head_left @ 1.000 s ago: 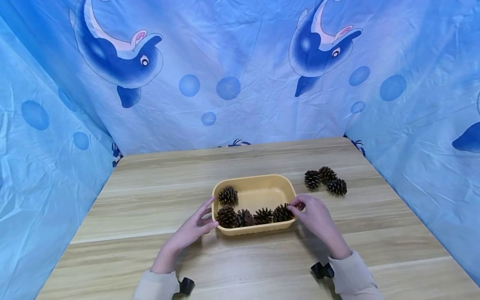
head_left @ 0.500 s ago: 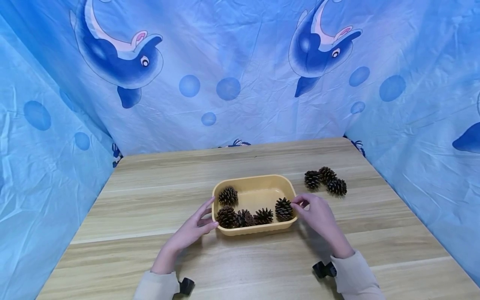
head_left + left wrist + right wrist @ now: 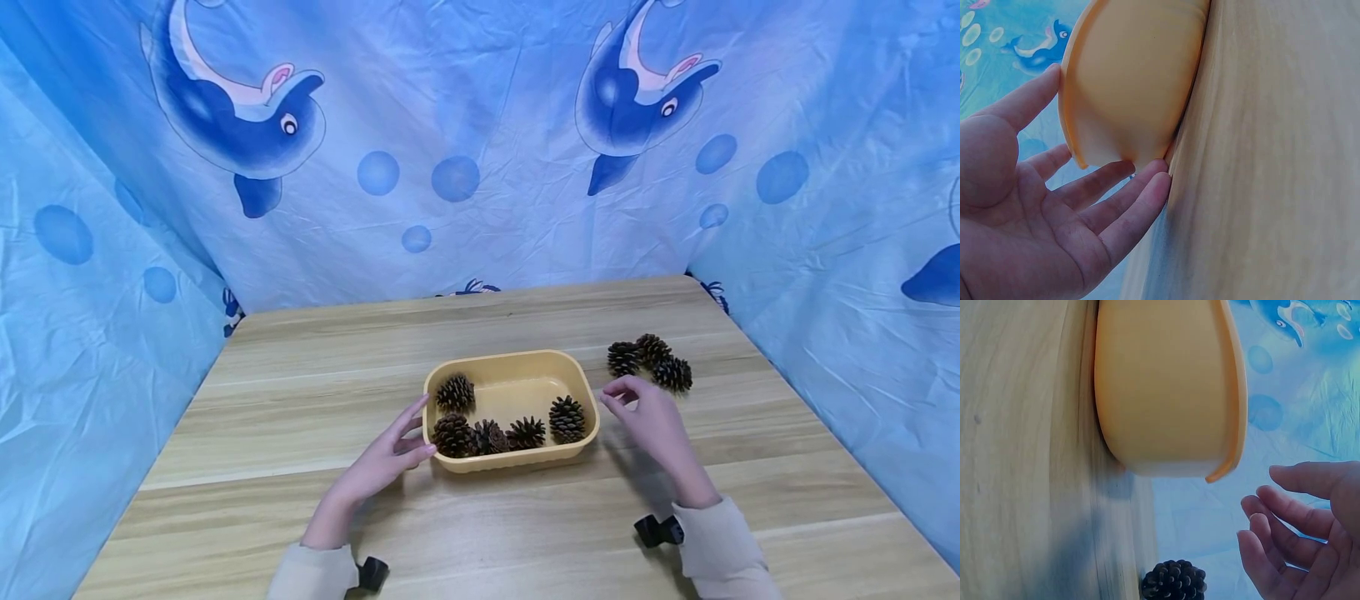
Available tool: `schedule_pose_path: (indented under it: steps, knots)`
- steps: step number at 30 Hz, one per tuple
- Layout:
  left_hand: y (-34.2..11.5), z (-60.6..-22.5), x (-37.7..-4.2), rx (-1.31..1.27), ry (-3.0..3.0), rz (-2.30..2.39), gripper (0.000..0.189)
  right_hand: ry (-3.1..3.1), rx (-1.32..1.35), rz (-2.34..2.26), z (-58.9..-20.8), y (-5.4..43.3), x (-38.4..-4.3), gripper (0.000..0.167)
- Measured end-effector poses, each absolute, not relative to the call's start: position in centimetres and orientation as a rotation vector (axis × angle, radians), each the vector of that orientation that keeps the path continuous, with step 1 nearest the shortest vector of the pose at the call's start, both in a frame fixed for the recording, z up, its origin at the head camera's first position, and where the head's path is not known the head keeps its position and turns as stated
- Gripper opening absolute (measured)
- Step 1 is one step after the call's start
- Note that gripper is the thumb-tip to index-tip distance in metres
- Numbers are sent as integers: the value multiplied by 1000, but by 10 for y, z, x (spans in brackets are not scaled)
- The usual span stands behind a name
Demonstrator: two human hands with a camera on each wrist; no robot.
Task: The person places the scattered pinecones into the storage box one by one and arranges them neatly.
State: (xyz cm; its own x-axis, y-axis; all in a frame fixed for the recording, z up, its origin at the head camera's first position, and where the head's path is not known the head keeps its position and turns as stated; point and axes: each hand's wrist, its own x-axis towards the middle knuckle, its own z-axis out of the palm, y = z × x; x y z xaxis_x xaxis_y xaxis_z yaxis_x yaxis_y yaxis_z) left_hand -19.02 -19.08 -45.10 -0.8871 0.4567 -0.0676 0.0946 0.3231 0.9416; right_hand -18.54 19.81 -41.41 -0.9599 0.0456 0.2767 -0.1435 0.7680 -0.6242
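A yellow plastic bin (image 3: 525,364) stands on the wooden table. Several brown pine cones lie along its left end and near side; one pine cone (image 3: 567,419) stands at the right end. My left hand (image 3: 385,457) rests with spread fingers against the bin's left end. In the left wrist view, thumb and fingers touch its rim and wall (image 3: 1135,81). My right hand (image 3: 651,421) hovers just right of the bin, apart from it. The right wrist view shows its loosely bent fingers (image 3: 1285,531) holding nothing.
Three pine cones (image 3: 672,374) sit clustered on the table (image 3: 330,358) behind and right of the bin. One pine cone (image 3: 1174,581) shows low in the right wrist view. A blue dolphin-print cloth (image 3: 480,108) hangs behind and at both sides.
My right hand has let go of the right-end pine cone, which changed from leaning to upright in the bin. The hand has drawn back rightward over the rim. My left hand stays put.
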Motion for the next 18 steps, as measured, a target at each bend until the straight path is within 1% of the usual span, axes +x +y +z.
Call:
schedule_pose_path:
  steps: [14,18]
  knots:
    - [-191,-450,-189,497,2276,1579,79,-2708,30,960,-415,207,-191,18]
    - [-191,-450,-189,503,2272,1576,79,-2723,3,968,-416,210,-193,22]
